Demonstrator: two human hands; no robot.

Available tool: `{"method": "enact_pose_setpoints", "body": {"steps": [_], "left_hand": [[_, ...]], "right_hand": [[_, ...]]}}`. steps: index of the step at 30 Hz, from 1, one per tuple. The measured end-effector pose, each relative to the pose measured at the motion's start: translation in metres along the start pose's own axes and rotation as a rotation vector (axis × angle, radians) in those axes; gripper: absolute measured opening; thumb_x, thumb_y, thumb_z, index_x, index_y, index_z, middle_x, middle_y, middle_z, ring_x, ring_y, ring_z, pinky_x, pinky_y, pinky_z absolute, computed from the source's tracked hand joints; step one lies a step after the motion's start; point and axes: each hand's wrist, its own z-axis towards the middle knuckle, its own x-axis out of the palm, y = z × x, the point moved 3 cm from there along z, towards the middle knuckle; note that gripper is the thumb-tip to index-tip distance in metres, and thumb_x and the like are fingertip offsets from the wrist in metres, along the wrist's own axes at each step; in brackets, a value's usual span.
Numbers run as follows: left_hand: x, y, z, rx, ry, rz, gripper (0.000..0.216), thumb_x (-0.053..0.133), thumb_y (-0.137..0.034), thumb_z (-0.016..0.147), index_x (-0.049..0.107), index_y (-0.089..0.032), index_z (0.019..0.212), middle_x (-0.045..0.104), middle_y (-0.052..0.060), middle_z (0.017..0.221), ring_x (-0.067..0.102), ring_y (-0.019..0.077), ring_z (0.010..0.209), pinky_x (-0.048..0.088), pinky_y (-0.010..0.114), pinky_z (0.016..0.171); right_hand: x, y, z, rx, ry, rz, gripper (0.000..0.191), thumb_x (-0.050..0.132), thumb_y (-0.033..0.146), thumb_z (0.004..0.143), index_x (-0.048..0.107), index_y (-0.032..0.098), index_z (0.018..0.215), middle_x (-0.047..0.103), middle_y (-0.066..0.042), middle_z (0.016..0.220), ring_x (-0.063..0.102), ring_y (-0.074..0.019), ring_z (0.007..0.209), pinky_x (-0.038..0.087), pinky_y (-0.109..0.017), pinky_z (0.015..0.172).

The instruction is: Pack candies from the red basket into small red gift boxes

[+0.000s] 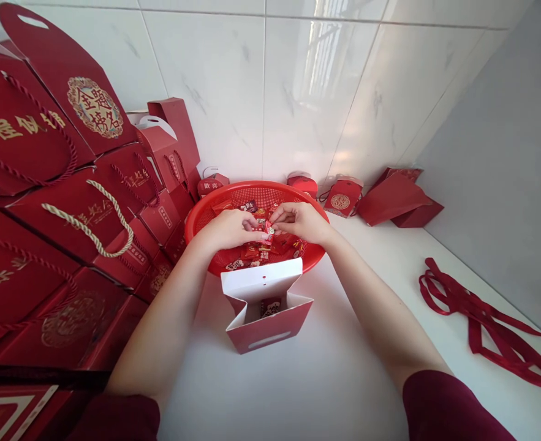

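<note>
Both my hands are over a red plastic basket (195, 228) that holds several wrapped candies. Between them is a small red-and-white wrapped candy (269, 230). My right hand (301, 222) pinches it from the right with thumb and fingertips. From the other side, my left hand (234, 229) has its thumb and fingers closed at the candy's left edge. Just in front of the basket stands a red paper gift box (268, 331), its top open and its white inner flap (261, 275) raised. A dark wrapped piece (270, 306) lies inside the box.
Stacked red gift boxes (90, 239) with rope handles fill the left side. Small red boxes (344, 196) and a folded red bag (396, 199) stand along the tiled wall (316, 92). A dark red ribbon (486, 324) lies on the white table (293, 398) at right.
</note>
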Motion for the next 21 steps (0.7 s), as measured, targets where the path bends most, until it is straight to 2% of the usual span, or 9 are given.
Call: {"method": "enact_pose_setpoints", "body": {"steps": [4, 7, 13, 17, 21], "left_hand": [[-0.004, -0.015, -0.007, 0.133, -0.044, -0.158, 0.028, 0.069, -0.044, 0.077, 0.073, -0.018, 0.086, 0.072, 0.002, 0.073, 0.065, 0.0170, 0.069, 0.046, 0.027, 0.062], [-0.010, -0.021, -0.014, 0.134, -0.100, -0.359, 0.023, 0.072, -0.038, 0.076, 0.071, -0.016, 0.081, 0.072, 0.003, 0.069, 0.067, 0.0166, 0.064, 0.050, 0.027, 0.060], [-0.027, -0.024, -0.027, 0.097, -0.328, -0.790, 0.026, 0.077, -0.038, 0.076, 0.067, -0.015, 0.083, 0.074, 0.005, 0.078, 0.073, 0.0160, 0.073, 0.057, 0.022, 0.065], [-0.033, -0.029, -0.034, 0.083, -0.300, -0.899, 0.027, 0.080, -0.036, 0.073, 0.066, -0.015, 0.083, 0.073, 0.003, 0.077, 0.074, 0.0156, 0.076, 0.057, 0.019, 0.064], [-0.039, -0.035, -0.044, 0.099, -0.256, -0.861, 0.027, 0.082, -0.036, 0.072, 0.067, -0.014, 0.080, 0.070, 0.002, 0.074, 0.071, 0.0140, 0.071, 0.057, 0.019, 0.062]], "right_hand": [[0.007, 0.022, -0.006, -0.216, -0.073, -0.044, 0.012, 0.070, 0.027, 0.082, 0.067, 0.018, 0.089, 0.071, -0.002, 0.084, 0.068, -0.0154, 0.078, 0.058, -0.031, 0.075], [0.011, 0.042, -0.012, -0.318, -0.161, -0.052, 0.012, 0.067, 0.029, 0.087, 0.066, 0.019, 0.093, 0.070, -0.002, 0.088, 0.066, -0.0151, 0.078, 0.056, -0.030, 0.072], [0.014, 0.073, -0.025, -0.554, -0.345, -0.274, 0.031, 0.074, 0.032, 0.083, 0.063, 0.022, 0.109, 0.068, -0.005, 0.109, 0.064, -0.0212, 0.103, 0.053, -0.039, 0.090], [0.016, 0.079, -0.031, -0.666, -0.485, -0.400, 0.026, 0.071, 0.031, 0.086, 0.063, 0.023, 0.109, 0.070, -0.005, 0.106, 0.065, -0.0225, 0.100, 0.053, -0.042, 0.090], [0.019, 0.085, -0.038, -0.768, -0.524, -0.517, 0.021, 0.068, 0.026, 0.087, 0.064, 0.024, 0.107, 0.072, -0.005, 0.102, 0.067, -0.0234, 0.096, 0.052, -0.043, 0.087]]}}
